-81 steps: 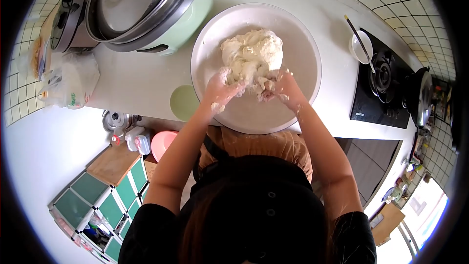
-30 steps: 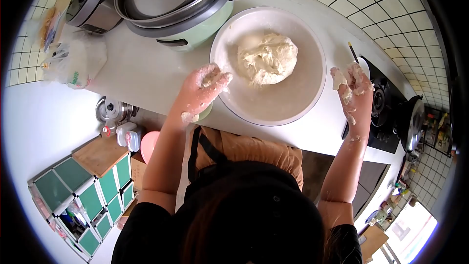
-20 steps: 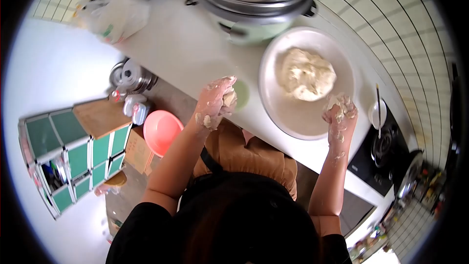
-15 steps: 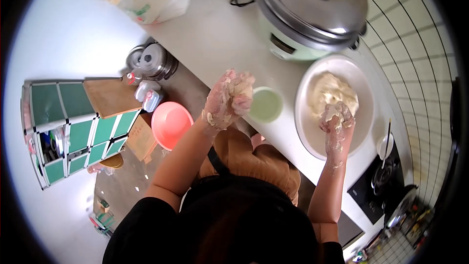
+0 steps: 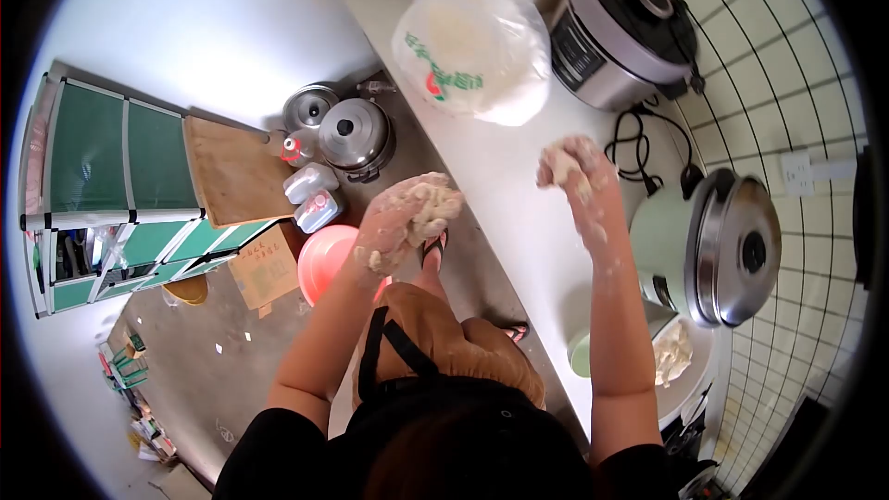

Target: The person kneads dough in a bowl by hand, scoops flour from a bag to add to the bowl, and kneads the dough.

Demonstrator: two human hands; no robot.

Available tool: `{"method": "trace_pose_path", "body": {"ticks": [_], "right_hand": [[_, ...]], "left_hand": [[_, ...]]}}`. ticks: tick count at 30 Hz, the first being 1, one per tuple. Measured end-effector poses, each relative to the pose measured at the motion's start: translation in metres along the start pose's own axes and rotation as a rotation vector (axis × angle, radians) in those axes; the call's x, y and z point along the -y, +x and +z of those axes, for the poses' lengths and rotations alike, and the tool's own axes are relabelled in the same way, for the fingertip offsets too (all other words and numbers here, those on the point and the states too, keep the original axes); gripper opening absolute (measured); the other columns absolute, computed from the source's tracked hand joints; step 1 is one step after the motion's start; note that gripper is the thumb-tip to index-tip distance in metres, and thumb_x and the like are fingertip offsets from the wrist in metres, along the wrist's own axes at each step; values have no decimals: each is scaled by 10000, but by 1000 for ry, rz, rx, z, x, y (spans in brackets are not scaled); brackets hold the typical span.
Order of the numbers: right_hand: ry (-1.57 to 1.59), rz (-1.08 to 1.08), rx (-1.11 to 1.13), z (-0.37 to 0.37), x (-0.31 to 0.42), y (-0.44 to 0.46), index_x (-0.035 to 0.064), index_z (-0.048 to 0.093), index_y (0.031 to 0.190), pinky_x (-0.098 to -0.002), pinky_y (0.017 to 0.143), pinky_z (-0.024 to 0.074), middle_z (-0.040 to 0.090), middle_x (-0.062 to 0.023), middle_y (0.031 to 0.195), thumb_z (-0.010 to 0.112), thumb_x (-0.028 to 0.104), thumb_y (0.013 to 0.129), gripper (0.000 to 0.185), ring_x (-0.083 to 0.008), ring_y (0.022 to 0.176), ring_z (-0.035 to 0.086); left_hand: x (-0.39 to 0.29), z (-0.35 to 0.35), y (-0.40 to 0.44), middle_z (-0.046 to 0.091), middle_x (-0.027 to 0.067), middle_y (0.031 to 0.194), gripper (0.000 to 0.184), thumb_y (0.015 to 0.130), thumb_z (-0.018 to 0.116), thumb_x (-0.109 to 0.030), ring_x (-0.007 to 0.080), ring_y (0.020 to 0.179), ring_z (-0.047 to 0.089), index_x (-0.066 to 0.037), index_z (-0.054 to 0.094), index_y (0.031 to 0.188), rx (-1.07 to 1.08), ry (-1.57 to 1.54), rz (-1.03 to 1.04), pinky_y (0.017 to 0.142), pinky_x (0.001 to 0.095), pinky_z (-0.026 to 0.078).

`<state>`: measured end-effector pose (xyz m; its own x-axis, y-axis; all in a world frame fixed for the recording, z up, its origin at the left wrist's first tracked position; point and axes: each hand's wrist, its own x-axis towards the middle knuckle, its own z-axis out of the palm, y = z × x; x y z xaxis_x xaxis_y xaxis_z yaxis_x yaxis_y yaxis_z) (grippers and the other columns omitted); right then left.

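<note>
My left hand (image 5: 407,220) is raised in front of me, smeared with sticky dough. Its fingers are curled around a lump of dough (image 5: 431,211). My right hand (image 5: 582,176) hangs over the white counter, fingers apart and bent, with bits of dough stuck to them. The nearest thing to it is a knotted white plastic bag (image 5: 477,51) with green print. Low on the right, more dough (image 5: 672,354) lies in a white basin (image 5: 699,375), partly hidden by my right forearm. A pale green bowl (image 5: 580,352) shows beside that forearm.
A black-lidded electric cooker (image 5: 625,32) stands behind the bag, its black cord (image 5: 639,143) on the counter. A green rice cooker (image 5: 708,245) is right of my forearm. Pots (image 5: 355,137), bottles, a pink basin (image 5: 324,264) and a green cabinet (image 5: 88,153) stand left.
My view has swung toward the bag end of the counter. My right hand has left the dough in the basin and moved near the bag. My left hand stays raised.
</note>
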<state>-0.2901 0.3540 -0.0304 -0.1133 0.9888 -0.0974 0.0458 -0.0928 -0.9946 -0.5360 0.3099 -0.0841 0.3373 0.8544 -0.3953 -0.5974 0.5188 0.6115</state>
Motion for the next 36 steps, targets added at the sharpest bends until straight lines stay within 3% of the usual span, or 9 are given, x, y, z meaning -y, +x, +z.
{"method": "trace_pose_path", "body": {"ticks": [4,7,8,10,15,18,24,30,36], "right_hand": [[-251,-107,-20,54,9,124,-55,579,910,-254,689,473,583,-80,786,480,94,847,190,-134,721,556],[-805,-321,21,80,-24,216,-47,621,945,-323,729,491,636,-162,830,496,129,841,240,-252,756,613],[-1034,-399,65,84,-44,245,-29,634,952,-352,744,493,645,-184,852,500,139,837,244,-295,777,621],[-1611,-261,307,100,-68,287,51,664,846,-371,772,486,643,-160,879,534,211,811,209,-313,855,614],[-1539,50,340,114,-122,321,54,651,850,-359,727,477,624,-136,839,553,201,807,182,-287,805,597],[-1513,163,309,113,-144,327,54,640,846,-348,689,469,610,-121,808,565,190,804,161,-268,765,583],[-1138,327,183,87,-171,332,53,619,839,-327,613,454,582,-90,747,589,168,799,126,-229,685,556],[204,706,-92,59,-144,315,54,588,875,-328,569,447,560,-77,743,590,162,820,121,-218,647,531],[753,674,-84,69,-62,265,-7,533,1000,-376,649,483,564,-134,938,531,182,884,221,-255,799,559]], "left_hand": [[-53,-34,0,598,31,799,200,917,504,-223,78,589,568,-30,546,951,-322,21,82,478,148,423],[-60,-78,12,453,-25,666,216,924,486,-259,62,445,388,-86,503,796,-168,-167,142,403,158,296],[-68,-79,15,349,-30,618,291,925,472,-300,82,483,320,-116,441,701,-203,-113,108,431,186,249],[-76,-76,19,362,-17,617,320,918,477,-313,102,545,349,-118,430,669,-223,-317,128,470,204,281],[-84,-95,28,361,6,622,453,930,449,-355,132,635,360,-115,354,557,-190,-447,183,526,224,298],[-83,-110,36,287,-15,531,492,945,422,-388,109,514,301,-145,287,539,-104,-520,209,435,227,231],[-91,-113,42,229,-38,496,383,964,388,-365,86,432,232,-167,349,639,-86,-625,128,372,212,185],[-92,-108,53,338,-40,643,149,948,449,-225,79,525,340,-83,485,921,-50,-644,72,430,195,293],[-90,-80,51,332,-21,631,211,945,436,-236,91,538,343,-101,465,786,-21,-644,14,444,217,310]]}}
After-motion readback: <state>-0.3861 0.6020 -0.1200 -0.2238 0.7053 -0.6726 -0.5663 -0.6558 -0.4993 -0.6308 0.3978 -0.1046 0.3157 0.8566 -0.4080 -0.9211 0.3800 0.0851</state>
